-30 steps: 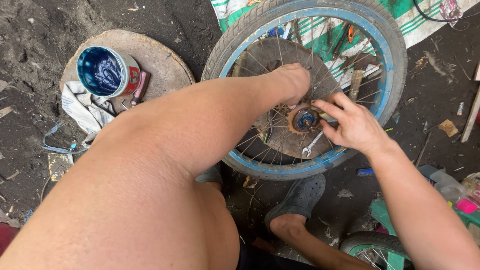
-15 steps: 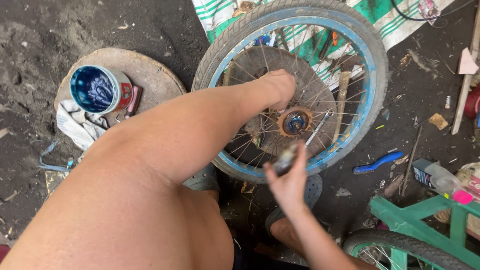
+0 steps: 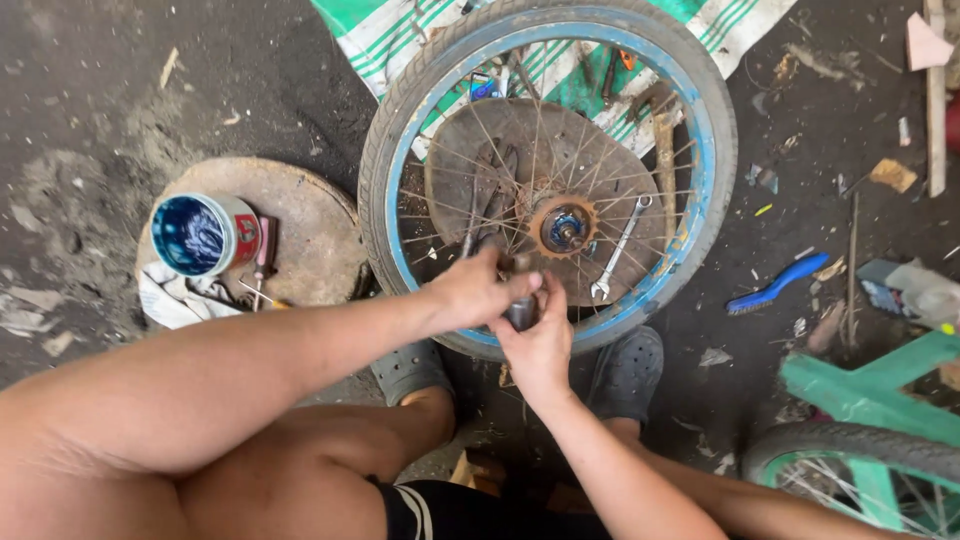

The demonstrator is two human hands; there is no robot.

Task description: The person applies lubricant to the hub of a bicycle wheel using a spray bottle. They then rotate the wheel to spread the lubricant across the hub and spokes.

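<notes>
Small dark cylindrical part (image 3: pixel 521 312) mostly hidden — pinched between left hand (image 3: pixel 478 290) and right hand (image 3: pixel 537 345), only a short grey stretch showing between the fingers. Kind of part hard to make out. Both hands closed together around it, fingertips meeting, just over the near rim of the bicycle wheel (image 3: pixel 548 170).

Wheel lying flat on the floor, blue rim, grey tyre, spokes running to a rusty hub (image 3: pixel 563 227) at the middle. Under the spokes a round rusted disc (image 3: pixel 500 165), partly screened by them. Silvery spanner (image 3: pixel 620 247) resting across the spokes just right of the hub. Striped green-and-white sack (image 3: pixel 385 30) beneath the wheel's far side, cut off at the top edge.

Left of the wheel, a flat round slab (image 3: pixel 310 230) on the floor, carrying an open tin (image 3: pixel 205 234) — inside blue and glossy, depth of contents impossible to judge. Pale rag (image 3: pixel 175 298) tucked partly under the slab's near edge.

Right of the wheel, a blue brush (image 3: pixel 775 284) among scraps on the floor. Green frame (image 3: pixel 865 385) and a second wheel (image 3: pixel 850 470) cut off at the bottom right corner. Two grey shoes (image 3: pixel 628 372) half covered by the arms.
</notes>
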